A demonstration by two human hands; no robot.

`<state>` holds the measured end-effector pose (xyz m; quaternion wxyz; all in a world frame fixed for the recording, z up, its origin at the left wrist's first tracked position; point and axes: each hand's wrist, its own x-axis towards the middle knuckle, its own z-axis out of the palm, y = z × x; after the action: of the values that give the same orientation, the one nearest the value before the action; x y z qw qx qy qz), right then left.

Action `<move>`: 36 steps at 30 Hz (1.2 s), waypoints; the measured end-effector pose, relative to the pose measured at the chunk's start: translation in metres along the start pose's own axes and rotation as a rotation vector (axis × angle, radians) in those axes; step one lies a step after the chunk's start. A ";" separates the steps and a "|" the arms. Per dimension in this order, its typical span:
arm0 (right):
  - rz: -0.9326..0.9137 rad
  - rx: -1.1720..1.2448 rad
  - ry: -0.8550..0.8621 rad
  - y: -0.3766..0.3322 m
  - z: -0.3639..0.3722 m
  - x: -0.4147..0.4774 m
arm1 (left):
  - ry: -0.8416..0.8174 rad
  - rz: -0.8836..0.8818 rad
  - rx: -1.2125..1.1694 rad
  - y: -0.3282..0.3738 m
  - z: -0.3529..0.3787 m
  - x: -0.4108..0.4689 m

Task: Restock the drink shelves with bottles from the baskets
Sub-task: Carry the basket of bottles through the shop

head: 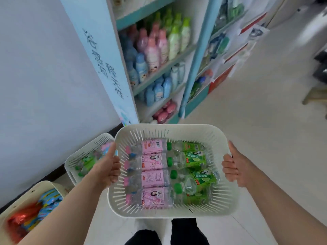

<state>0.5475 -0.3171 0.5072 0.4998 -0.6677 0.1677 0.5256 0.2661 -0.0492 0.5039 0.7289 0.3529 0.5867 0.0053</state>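
I hold a white slatted basket (169, 131) up in front of me, above the floor. My left hand (108, 167) grips its left rim and my right hand (233, 167) grips its right rim. Inside lie several clear bottles on their sides: pink-labelled bottles (152, 177) in the left half, green-labelled bottles with green caps (194, 172) in the right half. The blue shelf unit (159, 55) stands ahead, its shelves holding pink, green and blue bottles.
A second white basket (83, 156) with green and pink bottles sits on the floor at my left by the wall. A third basket (33, 197) with red and blue packets is at the lower left. More shelving runs off to the right; pale floor lies on the right.
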 end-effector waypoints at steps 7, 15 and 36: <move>0.004 0.187 0.096 -0.019 -0.116 -0.036 | -0.115 -0.014 0.210 0.042 0.136 -0.016; 0.004 0.358 0.190 -0.070 -0.238 -0.055 | -0.184 0.009 0.403 0.084 0.307 -0.013; -0.049 0.707 0.378 -0.238 -0.461 -0.012 | -0.450 0.012 0.785 0.228 0.706 0.064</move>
<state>0.9674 -0.6036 0.6101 0.6714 -0.5434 0.4113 0.2912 0.9852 -0.2106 0.6124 0.6491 0.5985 0.3690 -0.2902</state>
